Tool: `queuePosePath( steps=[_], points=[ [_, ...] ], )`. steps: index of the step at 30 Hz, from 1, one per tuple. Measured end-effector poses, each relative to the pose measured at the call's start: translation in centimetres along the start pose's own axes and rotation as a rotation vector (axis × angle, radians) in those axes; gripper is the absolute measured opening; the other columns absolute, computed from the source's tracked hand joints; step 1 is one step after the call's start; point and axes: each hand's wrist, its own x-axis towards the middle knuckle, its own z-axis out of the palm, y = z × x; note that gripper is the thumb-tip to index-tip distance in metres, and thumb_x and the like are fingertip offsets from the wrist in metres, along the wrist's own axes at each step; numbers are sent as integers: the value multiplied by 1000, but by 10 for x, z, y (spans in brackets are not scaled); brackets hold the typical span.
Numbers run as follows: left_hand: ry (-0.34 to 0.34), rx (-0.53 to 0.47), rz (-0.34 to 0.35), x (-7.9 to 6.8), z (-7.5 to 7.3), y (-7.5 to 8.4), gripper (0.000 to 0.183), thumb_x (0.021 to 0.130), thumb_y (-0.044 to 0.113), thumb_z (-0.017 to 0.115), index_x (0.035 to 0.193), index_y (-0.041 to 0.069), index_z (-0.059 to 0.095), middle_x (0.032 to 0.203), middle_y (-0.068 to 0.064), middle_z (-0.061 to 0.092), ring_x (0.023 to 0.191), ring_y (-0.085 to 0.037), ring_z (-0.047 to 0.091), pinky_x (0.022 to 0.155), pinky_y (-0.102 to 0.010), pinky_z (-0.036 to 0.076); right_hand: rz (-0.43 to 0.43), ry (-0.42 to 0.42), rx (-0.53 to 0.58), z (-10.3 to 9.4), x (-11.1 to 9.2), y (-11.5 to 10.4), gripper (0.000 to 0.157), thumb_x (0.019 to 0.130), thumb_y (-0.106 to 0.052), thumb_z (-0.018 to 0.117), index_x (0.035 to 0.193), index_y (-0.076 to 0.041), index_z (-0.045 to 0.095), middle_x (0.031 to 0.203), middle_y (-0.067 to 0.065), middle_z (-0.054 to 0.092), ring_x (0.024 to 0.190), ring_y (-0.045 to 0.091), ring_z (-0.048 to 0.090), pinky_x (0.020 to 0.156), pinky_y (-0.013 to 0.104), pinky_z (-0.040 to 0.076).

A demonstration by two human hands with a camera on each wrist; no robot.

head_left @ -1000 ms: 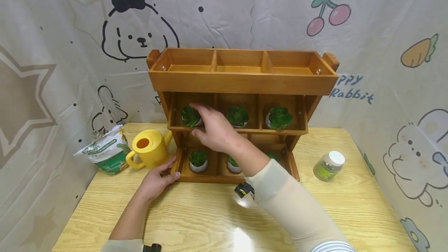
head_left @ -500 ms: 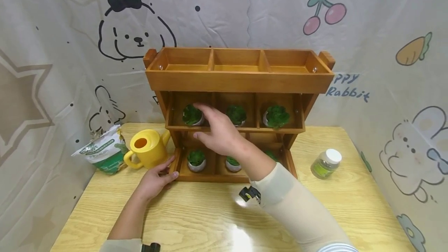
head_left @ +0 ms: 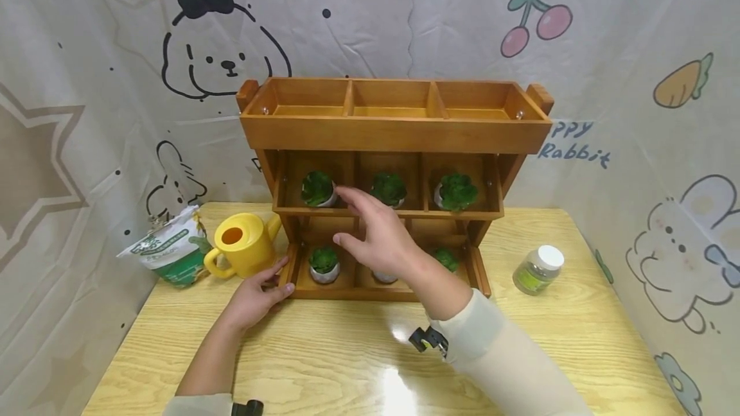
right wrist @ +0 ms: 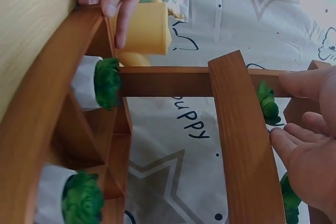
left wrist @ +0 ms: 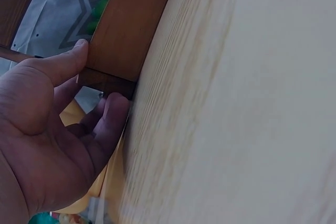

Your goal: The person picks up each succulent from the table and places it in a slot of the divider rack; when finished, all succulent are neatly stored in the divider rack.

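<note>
A three-tier wooden plant shelf [head_left: 399, 137] stands at the back of the table. My left hand [head_left: 257, 300] grips the lower left front corner of its bottom tray [left wrist: 131, 30], thumb on the front face and fingers round the end. My right hand [head_left: 384, 236] is held in front of the middle tier, fingers extended and nothing in them. Just beyond its fingertips sits a small green potted succulent [head_left: 317, 189] in the left compartment. Two more succulents [head_left: 457, 192] share that tier. Below are further potted succulents [head_left: 324, 260], the middle one partly hidden by my right hand.
Left of the shelf stands a yellow watering can [head_left: 245, 246], with a white and green bag [head_left: 176, 249] beside it. A clear jar with a white lid [head_left: 537, 270] is on the table [head_left: 324, 352] to the right. A printed cloth [head_left: 370, 18] hangs behind.
My right hand has drawn back rightward and slightly down, away from the middle tier's left succulent, which stays in its compartment. My left hand keeps its hold on the corner.
</note>
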Motion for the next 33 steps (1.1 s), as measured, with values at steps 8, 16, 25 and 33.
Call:
queuePosePath(
  steps=[8,16,25,33],
  points=[
    [10,13,12,-5,0,1,71,97,32,76,159,23,45,137,-21,49,114,-31,53,78,-34,60,-12,40,83,0,-26,6,70,93,-14,78,154,-9,46,155,5,50,136,24,55,111,36,47],
    [39,22,14,-7,0,0,70,96,32,77,158,21,47,135,-20,52,111,-29,56,77,-32,60,19,78,132,-4,-60,15,70,90,-10,82,152,-11,50,153,7,51,134,24,57,108,29,48],
    [66,87,48,-9,2,-2,71,96,35,77,159,21,46,130,-18,55,88,-22,55,69,-29,54,91,57,119,-12,-98,38,68,92,-15,80,152,-16,49,153,5,52,134,24,57,109,32,48],
    [59,67,74,-22,5,-1,77,95,36,78,161,19,41,133,-18,51,75,-20,56,62,-29,53,202,73,14,-25,-141,58,67,92,-24,82,152,-20,51,149,-1,56,129,24,60,104,45,53]
  ],
)
